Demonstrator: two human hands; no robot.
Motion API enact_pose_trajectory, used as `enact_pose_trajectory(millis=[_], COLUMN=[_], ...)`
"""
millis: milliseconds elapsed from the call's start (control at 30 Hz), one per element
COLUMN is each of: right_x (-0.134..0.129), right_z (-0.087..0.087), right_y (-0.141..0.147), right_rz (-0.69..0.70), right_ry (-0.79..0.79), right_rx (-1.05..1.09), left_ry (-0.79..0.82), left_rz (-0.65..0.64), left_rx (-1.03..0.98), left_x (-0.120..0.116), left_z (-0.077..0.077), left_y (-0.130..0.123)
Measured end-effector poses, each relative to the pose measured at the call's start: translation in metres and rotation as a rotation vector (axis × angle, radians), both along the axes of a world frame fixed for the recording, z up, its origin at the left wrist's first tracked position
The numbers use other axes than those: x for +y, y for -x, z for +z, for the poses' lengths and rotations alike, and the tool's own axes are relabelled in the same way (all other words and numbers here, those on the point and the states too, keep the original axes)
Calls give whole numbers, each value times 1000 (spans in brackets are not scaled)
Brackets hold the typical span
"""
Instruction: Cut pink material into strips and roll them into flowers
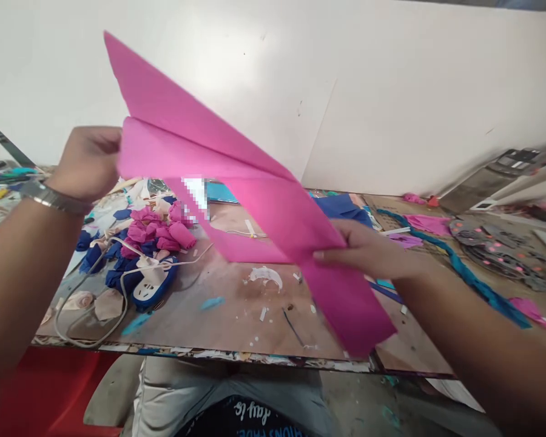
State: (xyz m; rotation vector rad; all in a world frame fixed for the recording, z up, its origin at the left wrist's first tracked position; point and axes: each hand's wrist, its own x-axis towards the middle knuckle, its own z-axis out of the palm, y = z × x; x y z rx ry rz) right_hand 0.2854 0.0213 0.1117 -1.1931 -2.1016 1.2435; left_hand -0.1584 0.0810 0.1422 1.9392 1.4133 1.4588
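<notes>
A long strip of bright pink crepe-like paper or fabric [264, 200] is stretched in the air between my hands, folded over on itself. At its left end my left hand [91, 161] is closed, pinching the edge, with a watch on the wrist. Farther right, my right hand [364, 246] grips the strip between thumb and fingers, and a loose end hangs below toward the table's front edge. One loop of the strip sags behind, over the tabletop. The fingertips of both hands are partly hidden by the pink material.
Crumpled pink pieces [152, 230] and dark blue ones lie on the left beside a blue-and-white power strip [155, 288] with a white cable. Paper scraps dot the brown tabletop [191, 325]. To the right are a teal twisted strip [459, 267], grey floral pieces [500, 249] and a bottle [486, 179].
</notes>
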Motion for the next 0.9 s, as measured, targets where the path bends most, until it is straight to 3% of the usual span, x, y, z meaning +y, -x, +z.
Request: enact_pose_trajectory(millis=[133, 200, 267, 367, 500, 600, 667, 800, 900], right_x=[61, 98, 135, 177, 202, 207, 208, 206, 202], right_z=[17, 17, 14, 10, 8, -3, -19, -65, -98], right_y=[-19, -18, -12, 5, 32, 46, 52, 56, 52], right_rz=[-336, -449, -489, -559, -673, -577, -425, -168, -152], right_ry=[-135, -365, -592, -743, -903, -960, -877, -660, -573], right_rx=[-151, -302, -448, -555, -507, -619, -762, -864, -893], left_ry=[95, 127, 111, 177, 225, 289, 339, 445, 535], left_rz=[-186, -263, -247, -174, -144, -122, -113, -167, -198], left_rx=[100, 148, 89, -53, -94, -11, 86, 163, 185], left_x=[-17, -23, -25, -24, -17, -12, -10, -6, -3], left_z=[-22, -29, -33, -38, -45, -55, -63, -78, -89], left_y=[16, 21, 25, 38, 70, 98, 112, 131, 138])
